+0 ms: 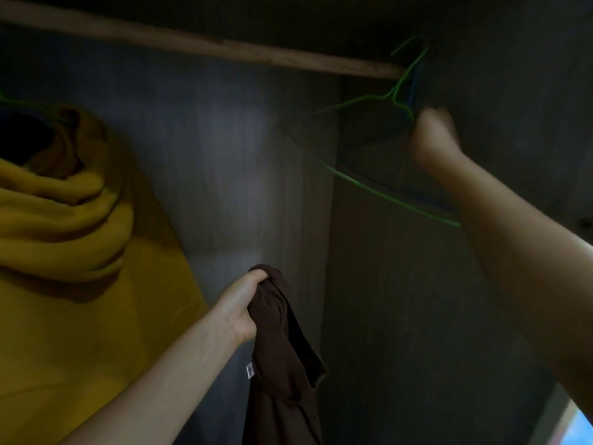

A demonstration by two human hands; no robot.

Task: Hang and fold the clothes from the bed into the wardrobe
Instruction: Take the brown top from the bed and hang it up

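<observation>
Head view: at lower centre the left hand [245, 308] is clenched round a bunched brown garment [282, 364], which hangs soft and limp; it looks light, best taken at the shoulders for hanging. Farther up at right, the blurred right hand [433, 139] grasps a green hanger [401, 91] hooked on the wardrobe rail [224, 48]. A yellow garment [64, 252] already hangs inside at left.

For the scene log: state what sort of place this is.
Most likely inside a wardrobe: a wooden rail runs overhead, a green hanger hooks onto it, and a yellow garment hangs against dark panel walls.
</observation>
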